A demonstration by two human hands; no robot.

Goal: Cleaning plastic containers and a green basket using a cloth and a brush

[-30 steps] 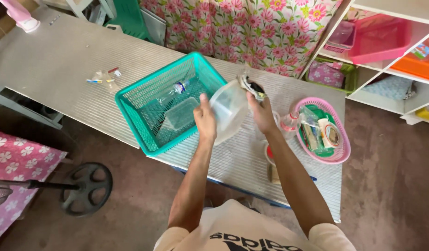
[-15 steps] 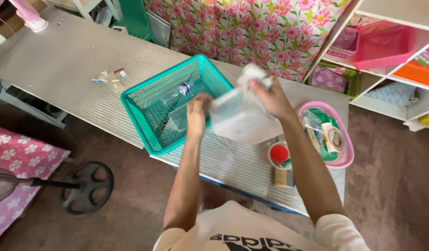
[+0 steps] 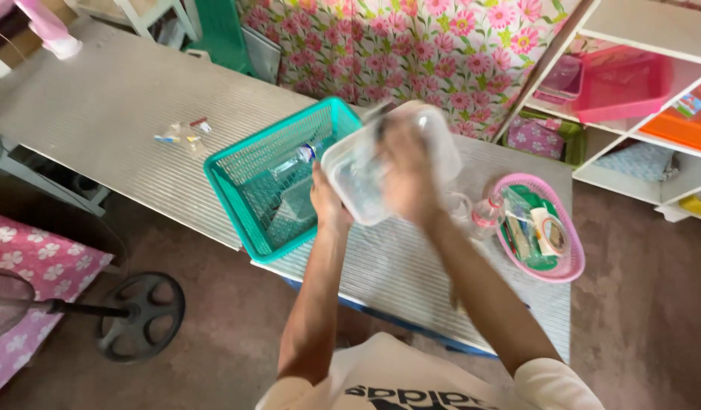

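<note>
Left hand point(image 3: 329, 203) closes its grip on the clear plastic box's point(image 3: 354, 171) lower edge; the blurred right hand point(image 3: 406, 176) presses inside it, grip unclear, above the tabletop point(image 3: 100, 114).

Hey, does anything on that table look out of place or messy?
Only the small wrappers, scattered loose on the grey table left of the teal basket. Nothing looks spilled or broken.

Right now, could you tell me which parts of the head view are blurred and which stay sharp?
In the head view, the right hand and clear plastic container smear with motion blur; the left hand is softer; the teal basket and pink basket are fairly crisp.
</note>
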